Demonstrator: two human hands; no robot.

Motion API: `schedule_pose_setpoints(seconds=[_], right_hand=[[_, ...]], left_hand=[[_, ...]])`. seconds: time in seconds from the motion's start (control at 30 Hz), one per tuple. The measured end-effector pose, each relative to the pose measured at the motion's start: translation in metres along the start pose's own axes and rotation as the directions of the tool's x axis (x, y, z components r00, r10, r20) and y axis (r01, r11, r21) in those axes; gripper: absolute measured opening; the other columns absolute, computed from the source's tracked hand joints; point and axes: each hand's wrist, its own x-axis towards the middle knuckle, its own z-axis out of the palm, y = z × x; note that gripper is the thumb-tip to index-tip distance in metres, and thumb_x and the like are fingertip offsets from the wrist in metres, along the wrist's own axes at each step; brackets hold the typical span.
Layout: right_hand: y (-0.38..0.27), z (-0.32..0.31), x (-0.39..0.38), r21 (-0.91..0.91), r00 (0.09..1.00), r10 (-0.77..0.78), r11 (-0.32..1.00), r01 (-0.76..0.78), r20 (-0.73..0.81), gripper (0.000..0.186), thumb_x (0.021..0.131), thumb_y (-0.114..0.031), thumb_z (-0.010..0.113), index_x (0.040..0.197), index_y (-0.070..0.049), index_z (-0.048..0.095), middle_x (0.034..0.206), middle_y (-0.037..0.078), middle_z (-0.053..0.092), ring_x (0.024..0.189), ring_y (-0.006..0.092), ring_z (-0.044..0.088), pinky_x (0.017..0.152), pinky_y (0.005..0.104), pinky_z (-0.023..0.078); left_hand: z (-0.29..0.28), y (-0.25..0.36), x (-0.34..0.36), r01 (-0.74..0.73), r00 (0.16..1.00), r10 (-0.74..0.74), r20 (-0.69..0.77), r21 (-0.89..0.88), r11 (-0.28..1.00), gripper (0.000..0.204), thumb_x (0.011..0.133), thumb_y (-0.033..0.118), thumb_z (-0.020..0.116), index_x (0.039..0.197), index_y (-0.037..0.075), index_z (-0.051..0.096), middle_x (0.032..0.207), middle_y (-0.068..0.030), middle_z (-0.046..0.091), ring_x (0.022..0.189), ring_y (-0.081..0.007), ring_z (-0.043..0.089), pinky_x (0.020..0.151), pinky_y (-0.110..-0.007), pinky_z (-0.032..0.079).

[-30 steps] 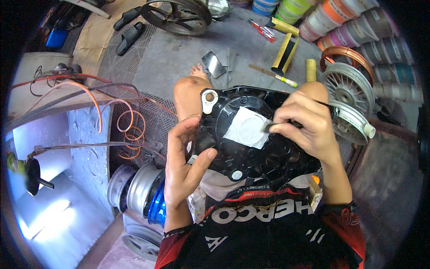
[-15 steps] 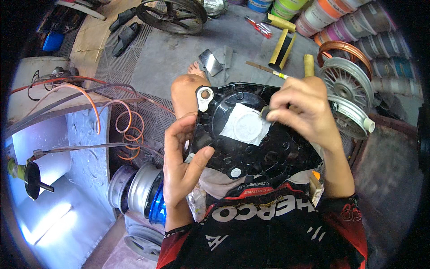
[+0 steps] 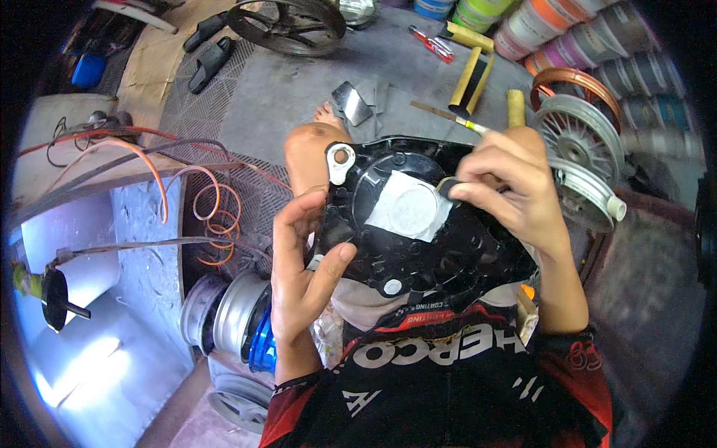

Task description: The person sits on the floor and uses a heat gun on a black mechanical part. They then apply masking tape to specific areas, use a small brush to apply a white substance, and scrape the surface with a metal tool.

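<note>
A black ribbed cover (image 3: 485, 257), irregular in outline, lies across my lap. On its round recess sits a square of white paper or tape (image 3: 407, 207) with a circle showing through. My left hand (image 3: 302, 254) cups the cover's left edge, thumb over its face and fingers curled along the side, partly hidden. My right hand (image 3: 508, 179) is closed in a pinch on a small dark curved piece (image 3: 447, 187), close to the white square's right edge. Most of that piece is covered by my fingers. A bare metal lug (image 3: 339, 164) stands at the cover's upper left corner.
Wheel rims (image 3: 579, 138) stand at the right, other rims (image 3: 239, 313) at the lower left. Orange coiled hose (image 3: 213, 205) hangs at the left, near a spray gun (image 3: 60, 299). A brush (image 3: 448, 114), yellow tubes (image 3: 470, 81) and a phone (image 3: 351, 103) lie ahead on the floor.
My right hand has shifted slightly to the right with the small dark piece, which now sits a little further from the white square. My left hand and the cover have hardly moved.
</note>
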Motion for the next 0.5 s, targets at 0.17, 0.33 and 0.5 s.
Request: schedule_pose_setpoints(seconds=[0.17,0.33,0.5], right_hand=[[-0.03,0.022,-0.004,0.111,0.993,-0.105,0.988,0.111,-0.052,0.019,0.074,-0.009,0.081,0.082,-0.003,0.065,0.075,0.006,0.058,0.064,0.02,0.056,0.057,0.0308,0.044],[-0.017,0.017,-0.024,-0.083,0.995,-0.055,0.995,0.048,-0.088,0.02,0.074,-0.007,0.081,0.08,-0.003,0.063,0.073,0.007,0.058,0.062,0.0211,0.055,0.057,0.0326,0.043],[-0.03,0.021,-0.014,0.125,0.992,-0.016,0.992,0.032,-0.125,0.017,0.075,-0.006,0.081,0.08,-0.003,0.065,0.074,0.006,0.061,0.064,0.0175,0.056,0.056,0.0293,0.043]], left_hand=[[0.001,-0.001,-0.001,0.034,0.999,-0.034,-0.002,-0.018,0.999,0.061,0.085,0.003,0.071,0.137,-0.004,0.039,0.134,-0.0166,0.051,0.127,-0.0245,0.05,0.11,-0.037,0.036],[-0.001,-0.004,-0.001,-0.004,1.0,0.003,0.015,0.032,0.999,0.061,0.085,0.003,0.071,0.137,-0.004,0.04,0.134,-0.0166,0.051,0.127,-0.0243,0.05,0.11,-0.037,0.036],[0.001,-0.003,-0.001,-0.001,1.0,0.001,-0.013,-0.002,1.0,0.06,0.085,0.003,0.071,0.136,-0.004,0.04,0.133,-0.0162,0.051,0.125,-0.0236,0.051,0.109,-0.036,0.037]])
